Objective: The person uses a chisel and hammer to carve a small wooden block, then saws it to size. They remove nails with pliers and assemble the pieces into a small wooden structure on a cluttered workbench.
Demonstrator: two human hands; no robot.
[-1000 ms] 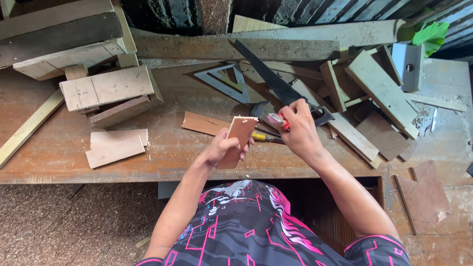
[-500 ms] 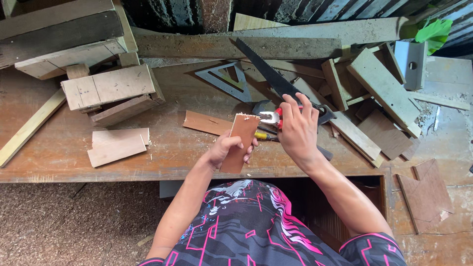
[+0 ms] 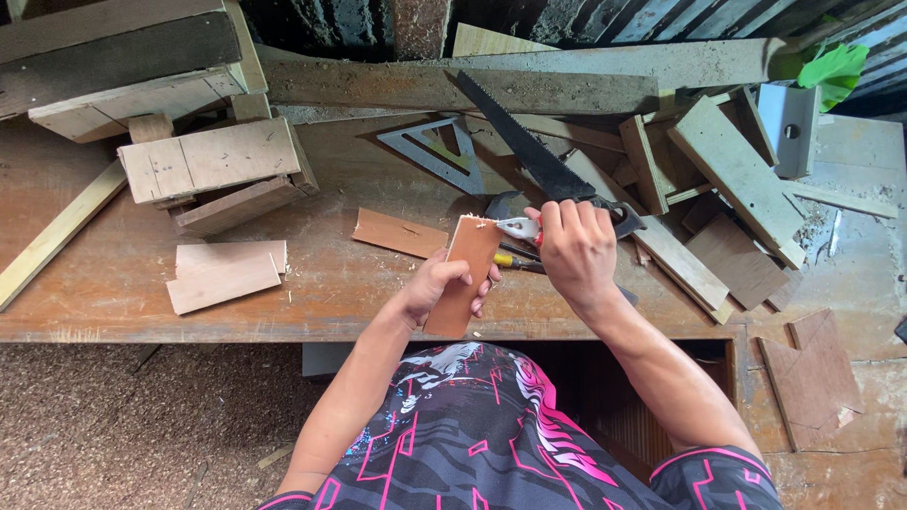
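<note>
The person's left hand [image 3: 436, 288] is gripping a thin brown wooden panel [image 3: 463, 274], fingers wrapped round its lower part, and is holding it tilted up off the near edge of the table [image 3: 113, 283]. Just to the right, the right hand [image 3: 574, 253] is closing round a small cutting tool with a red and silver head [image 3: 520, 228], and that head is touching the panel's top right corner, where pale splinters are showing. Under the right hand a yellow-handled tool [image 3: 515, 263] is lying on the table; what kind it is cannot be told.

Left of the panel, a flat brown offcut [image 3: 399, 233] is resting on the table, and farther left two pale boards [image 3: 227, 274] are lying stacked. Beyond them a block of pale wood [image 3: 213, 161] is sitting on darker pieces.

Behind the right hand a handsaw [image 3: 529, 151] is lying diagonally, its handle near the knuckles. A grey metal triangle square [image 3: 436, 156] is resting just left of the blade. To the right, a heap of wood scraps [image 3: 718, 189] is covering the table, and long planks [image 3: 453, 85] are running along the far edge.
</note>
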